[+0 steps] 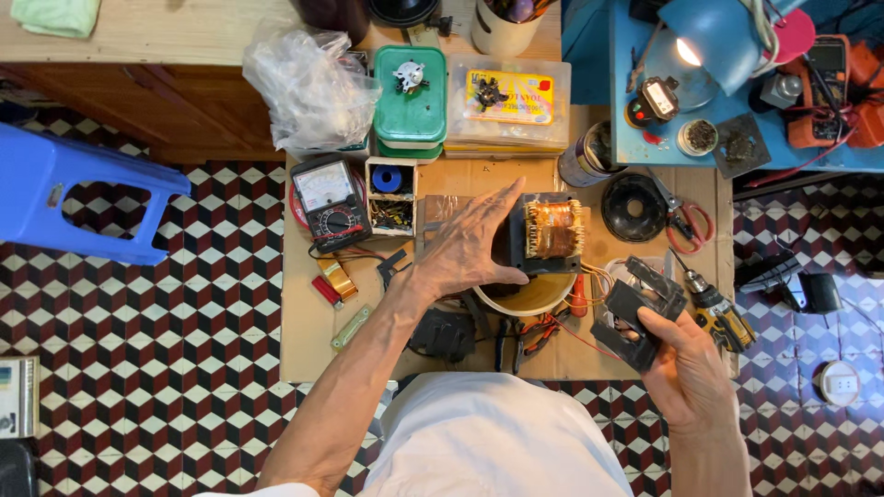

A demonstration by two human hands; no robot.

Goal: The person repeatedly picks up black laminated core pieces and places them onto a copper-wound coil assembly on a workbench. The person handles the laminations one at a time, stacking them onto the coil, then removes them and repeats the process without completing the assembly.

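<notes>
Two hands are at work, one thing to each. Nearest, the right hand point(689, 366) is closed around a stack of dark, flat metal frame plates point(637, 311), thumb on the near face and fingers wrapped behind, so the stack stands tilted above the fist, just right of the transformer's loose wires. Farther in, the left hand point(470, 247) lies flat with fingers together and stretched out, the palm pressed on the black side of one transformer point(548, 235), whose copper-coloured coil, wrapped in amber tape, shows just beyond the fingertips. The transformer sits on one round pale bowl point(534, 296) on the low cardboard-topped table point(304, 345). Beyond it lie one analogue multimeter point(330, 202), one green lidded box point(411, 97) and one clear plastic box point(509, 101).
</notes>
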